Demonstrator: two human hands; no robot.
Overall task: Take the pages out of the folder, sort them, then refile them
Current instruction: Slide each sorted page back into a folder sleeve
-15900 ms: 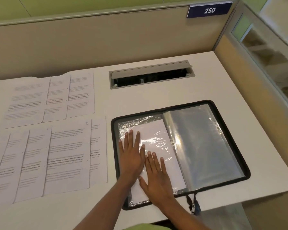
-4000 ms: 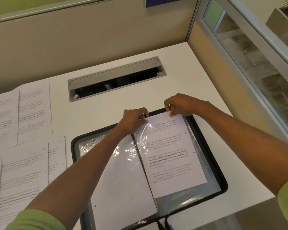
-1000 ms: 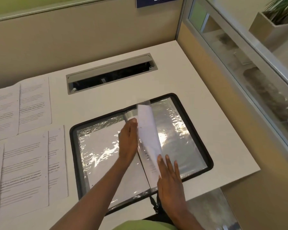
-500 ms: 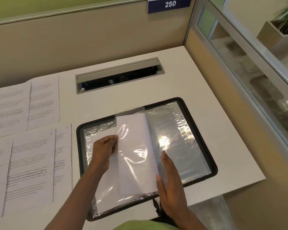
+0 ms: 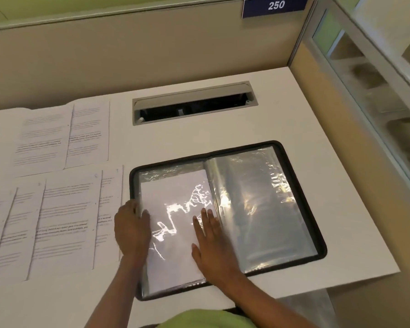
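A black zip folder point(image 5: 301, 159) lies open on the white desk point(image 5: 294, 110), its clear plastic sleeves spread left and right. The left sleeve point(image 5: 175, 192) holds a white page, blank side up. The right sleeves point(image 5: 258, 209) look see-through, with no page visible in them. My left hand point(image 5: 130, 229) rests at the left edge of the filled sleeve, thumb on the plastic. My right hand point(image 5: 211, 247) lies flat, fingers spread, on the same sleeve near the spine. Printed pages are laid out to the left in a near row point(image 5: 64, 223) and a far row point(image 5: 64, 136).
A grey cable hatch point(image 5: 194, 105) with an open slot sits behind the folder. A beige partition point(image 5: 128, 55) with a "250" sign point(image 5: 276, 5) runs along the back. A glass-panelled divider point(image 5: 365, 79) borders the right side. The desk's front edge passes just below the folder.
The sleeve with the page, standing half turned half a second ago, now lies flat on the left side. Both hands came down onto it. Four seconds ago the page was being slid into a right-hand sleeve.
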